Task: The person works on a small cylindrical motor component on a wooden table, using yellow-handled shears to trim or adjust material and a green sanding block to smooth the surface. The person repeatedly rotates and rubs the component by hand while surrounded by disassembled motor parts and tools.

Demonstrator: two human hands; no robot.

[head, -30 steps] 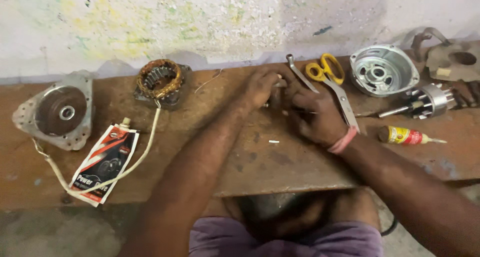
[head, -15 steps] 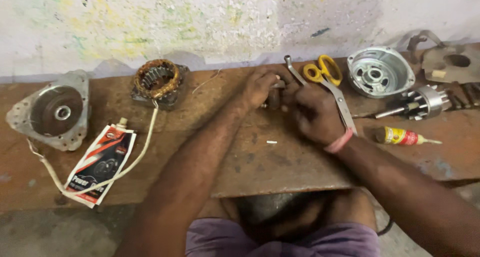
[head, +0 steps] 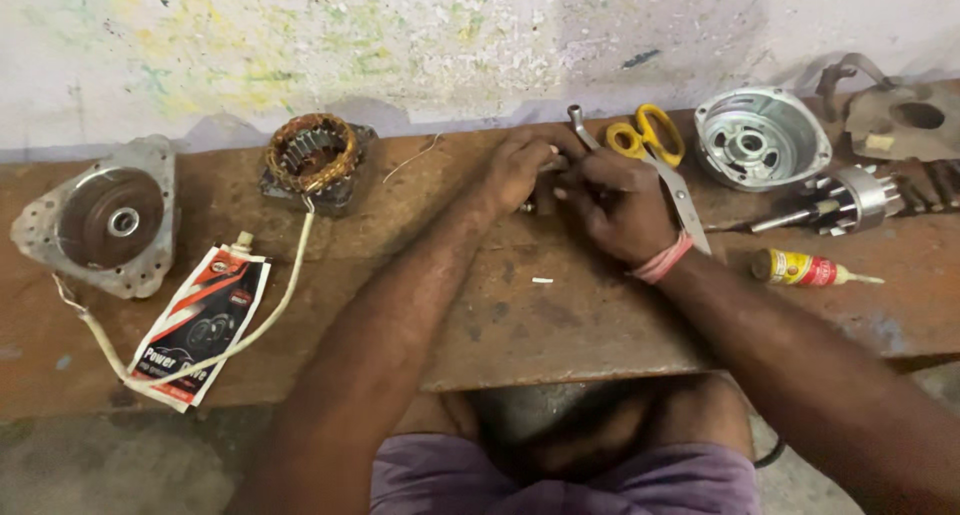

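My left hand (head: 520,170) and my right hand (head: 615,205) meet over the rusty metal bench (head: 560,325), fingers closed together around a small dark part (head: 545,197) that is mostly hidden between them. A metal wrench (head: 580,127) lies just behind the hands. Yellow-handled scissors (head: 655,145) rest right beside my right hand, the blades running under its wrist, which wears a pink band. A tiny white chip (head: 541,280) lies on the bench in front of my hands.
At the left sit a round motor end plate (head: 105,220), a copper-wound stator (head: 315,155) with a white cable, and a red-and-black pouch (head: 205,320). To the right are a silver housing (head: 760,135), a rotor (head: 840,203), a small glue tube (head: 800,268) and a rusty bracket (head: 900,120).
Both hands stay together on the small part with only slight finger movement. The view has shifted a little; nothing on the bench has moved.
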